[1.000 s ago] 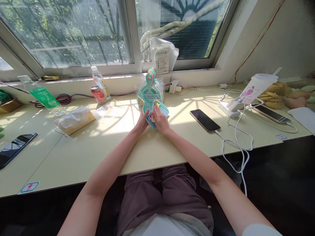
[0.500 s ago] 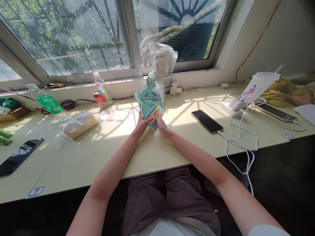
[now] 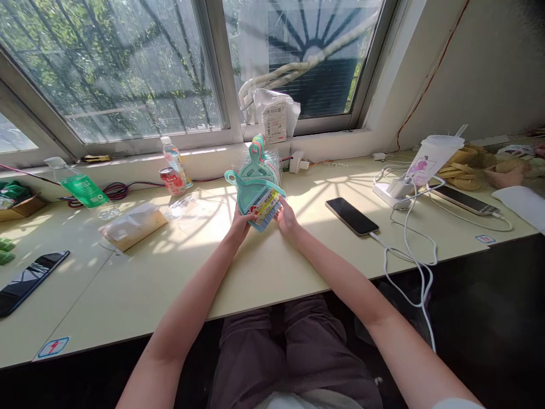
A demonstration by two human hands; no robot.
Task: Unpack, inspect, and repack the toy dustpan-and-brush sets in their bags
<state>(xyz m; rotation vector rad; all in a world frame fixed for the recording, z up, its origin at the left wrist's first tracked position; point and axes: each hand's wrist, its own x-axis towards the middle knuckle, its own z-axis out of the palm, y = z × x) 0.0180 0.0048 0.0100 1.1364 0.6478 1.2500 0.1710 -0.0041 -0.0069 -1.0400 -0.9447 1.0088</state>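
Observation:
Both my hands hold a small teal dustpan [image 3: 251, 190] with a colourful label across its lower part, raised a little above the pale desk [image 3: 264, 267]. My left hand [image 3: 239, 221] grips its lower left edge and my right hand [image 3: 286, 215] grips its lower right edge; the handle points up and to the left. Just behind it stands a clear bag with a stack of more dustpans [image 3: 260, 159] in teal and pink.
On the desk lie a black phone [image 3: 351, 216] on a white cable, another phone [image 3: 29, 279] at far left, a tissue pack [image 3: 134, 218], a red can [image 3: 171, 180], two bottles, a crumpled clear wrapper [image 3: 187, 205], a charger hub and a lidded cup [image 3: 428, 160].
The dustpan has been lifted clear of the stack and turned, so its label faces me and its handle points left. My hands have moved slightly toward me.

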